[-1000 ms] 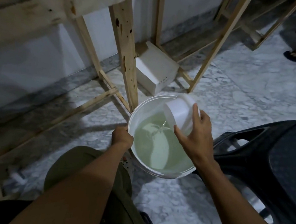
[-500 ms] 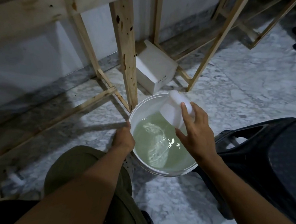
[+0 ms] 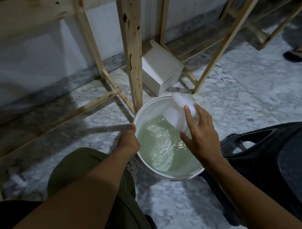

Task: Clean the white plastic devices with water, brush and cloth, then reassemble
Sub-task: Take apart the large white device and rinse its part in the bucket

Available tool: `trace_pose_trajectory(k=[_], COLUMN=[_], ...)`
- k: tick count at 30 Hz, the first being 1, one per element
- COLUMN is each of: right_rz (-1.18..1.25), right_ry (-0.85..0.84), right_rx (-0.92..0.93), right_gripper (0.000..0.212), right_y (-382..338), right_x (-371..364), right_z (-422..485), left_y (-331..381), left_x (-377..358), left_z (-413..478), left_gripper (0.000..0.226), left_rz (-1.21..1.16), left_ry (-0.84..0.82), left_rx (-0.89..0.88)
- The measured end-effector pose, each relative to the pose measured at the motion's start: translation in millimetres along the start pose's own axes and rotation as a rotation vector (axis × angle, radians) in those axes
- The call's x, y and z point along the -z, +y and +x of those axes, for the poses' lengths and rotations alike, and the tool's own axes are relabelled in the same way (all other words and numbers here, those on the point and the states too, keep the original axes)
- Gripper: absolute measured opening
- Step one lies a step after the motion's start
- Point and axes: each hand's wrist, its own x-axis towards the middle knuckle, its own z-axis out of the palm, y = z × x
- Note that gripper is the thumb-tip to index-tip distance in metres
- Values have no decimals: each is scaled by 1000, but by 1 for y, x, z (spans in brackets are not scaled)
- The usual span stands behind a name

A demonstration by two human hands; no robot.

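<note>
White plastic part (image 3: 179,111), tilted in the curled fingers of our right hand (image 3: 200,136), hangs over the greenish water (image 3: 161,149) beneath that grip, our left hand (image 3: 128,140) clasping the bucket (image 3: 167,177) rim beside it; we judge rinsing underway, with brushing, wiping and reassembly left.

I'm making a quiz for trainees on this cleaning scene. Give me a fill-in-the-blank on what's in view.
1. The right hand holds the white plastic part above a white ____ of water.
2. The left hand grips that container's ____.
3. The stool beside it is ____ in colour.
4. The white box stands behind a ____ table leg.
Missing: bucket; rim; black; wooden.
</note>
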Motion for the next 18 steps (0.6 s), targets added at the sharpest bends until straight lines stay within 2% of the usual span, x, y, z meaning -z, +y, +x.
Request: trace_pose_trajectory(k=[18], right_rz=[102], right_ry=[61], right_rx=[-147], right_gripper=[92], right_y=[-4], right_x=[-11], right_z=[-5], left_y=[-3], left_x=[3], left_z=[-2], left_gripper=[76], left_rz=[-78], left_ry=[-23], left_rx=[-5])
